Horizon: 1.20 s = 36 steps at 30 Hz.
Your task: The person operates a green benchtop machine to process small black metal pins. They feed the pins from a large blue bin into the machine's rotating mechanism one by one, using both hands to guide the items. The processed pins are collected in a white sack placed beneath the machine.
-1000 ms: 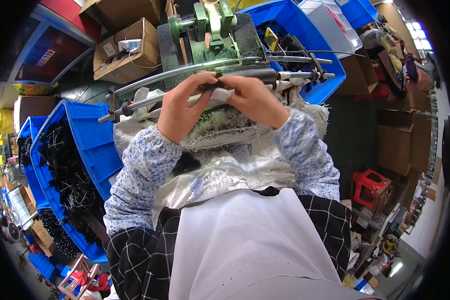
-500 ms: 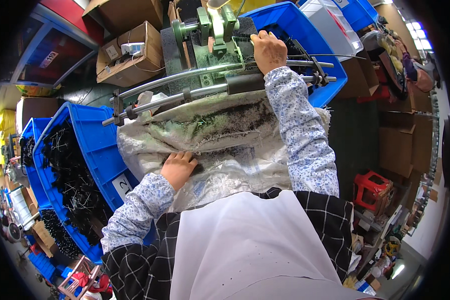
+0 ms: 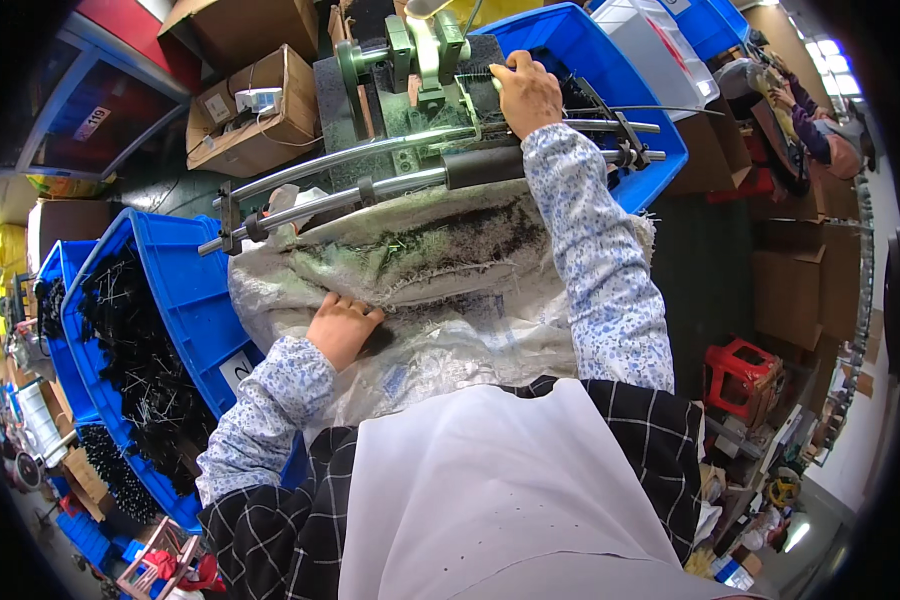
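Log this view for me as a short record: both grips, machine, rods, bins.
Left grip: resting on the pale sacking, fingers bent; any pinch unclear
Right grip: closed on a slim dark piece that points toward the green machine
Metal rods: run across between sacking and machine; dark sleeve on the nearer one
Left bin: blue, holding black pieces with thin stems
Right bin: blue, to the right of the machine

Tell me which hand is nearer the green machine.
Right. The right hand is just to the right of the green machine; the left hand rests farther off, on the pale sacking toward the lap.
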Tool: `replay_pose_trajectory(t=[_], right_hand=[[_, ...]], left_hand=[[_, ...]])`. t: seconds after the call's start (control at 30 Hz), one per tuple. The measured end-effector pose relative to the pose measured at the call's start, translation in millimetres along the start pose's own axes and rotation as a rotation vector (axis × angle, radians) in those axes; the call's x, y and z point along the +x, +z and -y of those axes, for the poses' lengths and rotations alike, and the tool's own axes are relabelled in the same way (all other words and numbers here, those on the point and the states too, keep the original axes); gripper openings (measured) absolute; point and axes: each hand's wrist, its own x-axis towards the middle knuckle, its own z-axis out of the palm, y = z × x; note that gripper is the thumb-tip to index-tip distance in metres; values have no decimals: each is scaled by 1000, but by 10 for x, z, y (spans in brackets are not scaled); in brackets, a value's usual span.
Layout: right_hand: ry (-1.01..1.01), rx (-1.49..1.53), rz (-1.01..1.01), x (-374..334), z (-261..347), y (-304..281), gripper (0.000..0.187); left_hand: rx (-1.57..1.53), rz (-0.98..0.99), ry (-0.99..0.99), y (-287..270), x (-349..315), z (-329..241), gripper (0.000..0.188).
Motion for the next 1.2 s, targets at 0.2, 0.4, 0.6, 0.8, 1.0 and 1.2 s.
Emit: replay_pose_trajectory(t=[0.2, 0.4, 0.6, 0.8, 1.0, 1.2], right_hand=[[-48, 18, 72, 56, -66, 131, 24], [-58, -39, 113, 76, -17, 89, 25], [58, -92, 59, -1, 17, -44, 41], [60, 96, -1, -91, 18, 81, 34], [47, 87, 18, 4, 582, 79, 25], [32, 44, 29, -2, 589, 55, 25]], left_hand=[[-207, 174, -54, -279, 56, 55, 44], [-401, 35, -15, -254, 116, 176, 36], [-482, -162, 29, -393, 102, 272, 24], [-671, -270, 49, -765, 66, 241, 32], [-694, -299, 161, -835, 211, 129, 29], [-625, -423, 244, -792, 219, 108, 28]])
